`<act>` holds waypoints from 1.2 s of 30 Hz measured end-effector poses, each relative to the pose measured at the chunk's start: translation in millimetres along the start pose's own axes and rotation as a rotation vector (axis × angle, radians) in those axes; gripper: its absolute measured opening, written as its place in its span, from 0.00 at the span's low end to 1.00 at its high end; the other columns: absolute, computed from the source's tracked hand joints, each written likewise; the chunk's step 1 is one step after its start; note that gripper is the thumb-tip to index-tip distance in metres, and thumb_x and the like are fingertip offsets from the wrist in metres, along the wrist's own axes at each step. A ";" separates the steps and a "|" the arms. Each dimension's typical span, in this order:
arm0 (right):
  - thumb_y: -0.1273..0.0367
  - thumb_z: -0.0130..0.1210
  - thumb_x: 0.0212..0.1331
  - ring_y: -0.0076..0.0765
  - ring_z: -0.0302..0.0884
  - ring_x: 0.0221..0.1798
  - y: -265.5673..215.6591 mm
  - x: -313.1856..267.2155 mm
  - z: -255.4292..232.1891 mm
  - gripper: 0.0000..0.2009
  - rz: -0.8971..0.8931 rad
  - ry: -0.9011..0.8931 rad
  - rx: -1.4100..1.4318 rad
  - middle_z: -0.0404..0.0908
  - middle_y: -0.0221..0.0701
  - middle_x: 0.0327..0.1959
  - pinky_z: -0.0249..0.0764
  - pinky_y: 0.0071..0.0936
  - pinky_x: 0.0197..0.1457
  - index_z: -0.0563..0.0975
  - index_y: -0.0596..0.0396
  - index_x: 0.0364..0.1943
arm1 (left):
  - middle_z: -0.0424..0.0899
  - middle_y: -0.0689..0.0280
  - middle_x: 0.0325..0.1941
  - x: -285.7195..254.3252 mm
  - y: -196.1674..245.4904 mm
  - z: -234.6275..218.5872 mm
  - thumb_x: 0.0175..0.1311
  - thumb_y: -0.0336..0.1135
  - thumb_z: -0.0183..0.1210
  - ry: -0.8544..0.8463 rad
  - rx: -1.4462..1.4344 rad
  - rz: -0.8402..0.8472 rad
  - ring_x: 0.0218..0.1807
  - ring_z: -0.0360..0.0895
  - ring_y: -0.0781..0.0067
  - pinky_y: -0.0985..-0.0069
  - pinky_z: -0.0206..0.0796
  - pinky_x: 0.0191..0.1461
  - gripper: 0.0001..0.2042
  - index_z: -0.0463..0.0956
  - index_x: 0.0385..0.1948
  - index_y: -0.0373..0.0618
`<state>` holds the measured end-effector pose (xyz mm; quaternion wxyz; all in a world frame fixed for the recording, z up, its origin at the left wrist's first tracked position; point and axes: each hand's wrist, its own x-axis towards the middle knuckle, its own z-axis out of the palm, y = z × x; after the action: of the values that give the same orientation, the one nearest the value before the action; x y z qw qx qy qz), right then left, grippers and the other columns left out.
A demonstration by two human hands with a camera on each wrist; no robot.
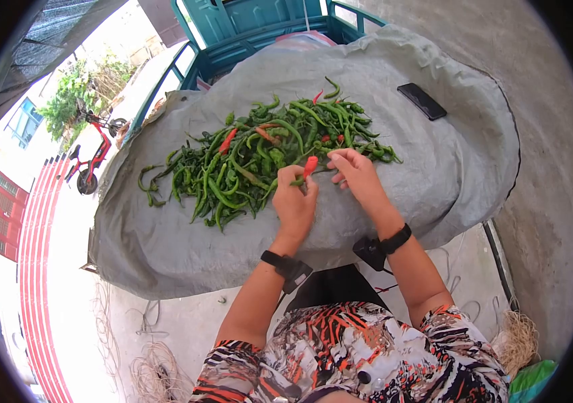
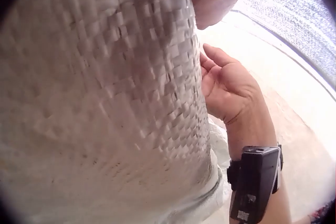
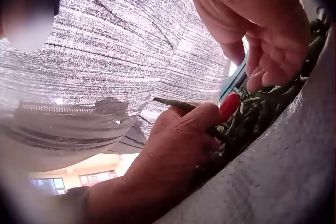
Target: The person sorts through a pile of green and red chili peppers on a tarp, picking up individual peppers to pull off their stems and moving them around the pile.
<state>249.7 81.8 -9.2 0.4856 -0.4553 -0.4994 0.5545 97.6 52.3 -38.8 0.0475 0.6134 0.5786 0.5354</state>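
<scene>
Next to the near edge of a pile of green chili peppers (image 1: 259,161), my left hand (image 1: 294,208) grips a red chili pepper (image 1: 310,166) and a green one. In the right wrist view, the red chili pepper (image 3: 229,106) sticks out past the thumb, and the green chili pepper (image 3: 173,103) shows its thin end on the other side. My right hand (image 1: 359,180) is held just right of it, fingers loosely bent. The palm of my right hand (image 2: 231,87) faces the left wrist camera, with nothing seen in it.
The peppers, several of them red, lie on a grey woven sheet (image 1: 407,174) over a teal cart (image 1: 259,20). A black phone (image 1: 422,101) rests on the sheet at the right. A red scooter (image 1: 95,151) stands to the left; dry straw (image 1: 516,341) lies on the floor.
</scene>
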 end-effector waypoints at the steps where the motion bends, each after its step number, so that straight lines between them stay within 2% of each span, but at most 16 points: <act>1: 0.61 0.55 0.67 0.16 0.74 0.29 -3.9 -0.7 1.9 0.14 0.011 -0.009 0.012 0.80 0.25 0.36 0.69 0.15 0.31 0.78 0.54 0.50 | 0.77 0.63 0.38 -0.2 1.4 -1.5 0.54 0.25 0.62 -0.002 -0.034 0.014 0.34 0.78 0.58 0.66 0.70 0.34 0.11 0.71 0.37 0.46; 5: 0.60 0.55 0.67 0.14 0.67 0.21 -5.1 7.2 3.5 0.13 0.029 -0.117 0.049 0.76 0.20 0.26 0.63 0.15 0.24 0.80 0.54 0.45 | 0.77 0.63 0.39 0.5 0.3 -2.3 0.51 0.23 0.62 -0.030 -0.084 0.165 0.36 0.79 0.57 0.67 0.71 0.35 0.12 0.70 0.36 0.46; 8: 0.60 0.56 0.67 0.13 0.62 0.17 -4.5 12.1 4.6 0.12 0.046 -0.080 0.025 0.71 0.18 0.20 0.58 0.15 0.20 0.81 0.55 0.42 | 0.77 0.63 0.40 1.2 1.2 -3.1 0.51 0.23 0.62 -0.047 -0.053 0.248 0.37 0.78 0.56 0.67 0.71 0.36 0.13 0.70 0.35 0.47; 11: 0.61 0.56 0.67 0.12 0.61 0.17 2.5 19.8 -4.3 0.12 0.110 -0.177 0.047 0.69 0.17 0.18 0.56 0.15 0.19 0.82 0.54 0.40 | 0.77 0.63 0.40 2.7 -1.1 -2.2 0.51 0.22 0.61 -0.087 -0.072 0.282 0.38 0.79 0.55 0.65 0.71 0.36 0.12 0.70 0.36 0.47; 13: 0.61 0.56 0.66 0.14 0.62 0.18 3.7 21.6 -8.5 0.11 0.056 -0.144 0.061 0.71 0.18 0.19 0.57 0.16 0.20 0.82 0.54 0.36 | 0.77 0.63 0.41 3.0 0.2 -2.3 0.53 0.23 0.59 -0.116 -0.066 0.276 0.38 0.79 0.54 0.64 0.71 0.37 0.12 0.70 0.38 0.47; 14: 0.61 0.57 0.65 0.14 0.63 0.18 3.1 23.3 -9.7 0.11 0.027 -0.128 0.067 0.72 0.19 0.19 0.58 0.16 0.21 0.82 0.54 0.34 | 0.77 0.62 0.41 2.7 1.9 -2.4 0.53 0.23 0.58 -0.158 -0.056 0.211 0.38 0.79 0.54 0.63 0.71 0.38 0.13 0.70 0.40 0.47; 16: 0.62 0.56 0.66 0.15 0.64 0.19 -10.0 25.3 -11.1 0.11 -0.103 0.018 -0.044 0.74 0.20 0.20 0.60 0.17 0.21 0.81 0.56 0.36 | 0.78 0.62 0.42 2.1 5.7 -4.2 0.54 0.24 0.57 -0.242 -0.034 0.082 0.39 0.79 0.53 0.61 0.72 0.40 0.15 0.70 0.44 0.46; 17: 0.63 0.55 0.66 0.16 0.65 0.19 -16.3 25.8 -11.4 0.11 -0.168 0.091 -0.099 0.74 0.21 0.21 0.61 0.18 0.22 0.81 0.56 0.37 | 0.78 0.63 0.41 1.4 3.7 -3.5 0.54 0.24 0.57 -0.243 -0.030 0.098 0.35 0.78 0.57 0.64 0.71 0.38 0.16 0.70 0.45 0.46; 19: 0.63 0.55 0.66 0.17 0.67 0.20 -23.2 27.5 -13.8 0.12 -0.177 0.132 -0.002 0.77 0.23 0.24 0.65 0.20 0.24 0.80 0.58 0.41 | 0.79 0.64 0.41 1.8 -0.6 -1.5 0.53 0.23 0.56 -0.245 -0.022 0.135 0.28 0.77 0.64 0.68 0.70 0.36 0.19 0.70 0.48 0.44; 20: 0.63 0.55 0.66 0.18 0.69 0.21 -24.9 28.1 -15.6 0.13 -0.184 0.154 0.046 0.78 0.25 0.26 0.67 0.21 0.25 0.79 0.59 0.42 | 0.80 0.64 0.40 1.4 -1.9 -1.4 0.53 0.24 0.57 -0.262 -0.037 0.128 0.28 0.77 0.65 0.68 0.70 0.36 0.18 0.70 0.48 0.44; 23: 0.67 0.55 0.63 0.27 0.78 0.27 -21.2 29.6 -20.5 0.11 -0.162 0.151 -0.284 0.81 0.30 0.32 0.74 0.29 0.32 0.78 0.55 0.46 | 0.81 0.64 0.36 1.1 -2.4 -2.0 0.55 0.28 0.57 -0.303 -0.057 0.104 0.27 0.77 0.65 0.69 0.69 0.35 0.17 0.71 0.48 0.44; 26: 0.70 0.56 0.58 0.38 0.82 0.38 -12.4 5.5 -20.7 0.11 -0.404 -0.010 -1.003 0.82 0.34 0.37 0.75 0.35 0.39 0.79 0.48 0.44 | 0.81 0.64 0.31 0.3 -3.0 -2.6 0.58 0.32 0.56 -0.318 -0.039 0.073 0.27 0.77 0.65 0.69 0.69 0.35 0.15 0.72 0.48 0.43; 29: 0.71 0.56 0.55 0.41 0.79 0.40 8.4 -4.9 -15.8 0.11 -0.460 -0.118 -1.214 0.81 0.34 0.37 0.74 0.35 0.41 0.81 0.42 0.43 | 0.81 0.64 0.29 0.6 -1.1 -3.9 0.61 0.34 0.55 -0.326 -0.049 0.063 0.27 0.77 0.65 0.68 0.69 0.35 0.14 0.73 0.47 0.43; 32: 0.70 0.56 0.57 0.44 0.80 0.40 1.7 -4.2 -9.7 0.09 -0.497 -0.040 -1.124 0.82 0.35 0.39 0.75 0.38 0.41 0.80 0.44 0.42 | 0.82 0.64 0.31 1.6 -3.2 -3.3 0.62 0.33 0.55 -0.304 -0.066 0.076 0.27 0.77 0.65 0.68 0.69 0.35 0.13 0.73 0.48 0.43; 35: 0.68 0.55 0.63 0.36 0.79 0.32 -10.4 -1.7 -4.4 0.08 -0.605 0.169 -0.710 0.82 0.32 0.36 0.74 0.31 0.36 0.80 0.46 0.44 | 0.82 0.64 0.33 1.3 -6.6 -0.3 0.62 0.33 0.56 -0.266 -0.088 0.091 0.26 0.76 0.66 0.68 0.69 0.35 0.15 0.73 0.50 0.43; 36: 0.68 0.55 0.65 0.32 0.78 0.30 -17.2 -1.8 -4.6 0.08 -0.526 0.161 -0.481 0.81 0.31 0.35 0.74 0.28 0.35 0.80 0.47 0.45 | 0.82 0.64 0.33 1.2 -5.7 -0.8 0.63 0.33 0.57 -0.277 -0.077 0.079 0.26 0.76 0.67 0.69 0.69 0.35 0.16 0.72 0.52 0.43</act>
<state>256.0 81.1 7.6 0.5287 -0.4545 -0.6756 0.2397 93.0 54.7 -41.6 0.1291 0.7016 0.5209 0.4688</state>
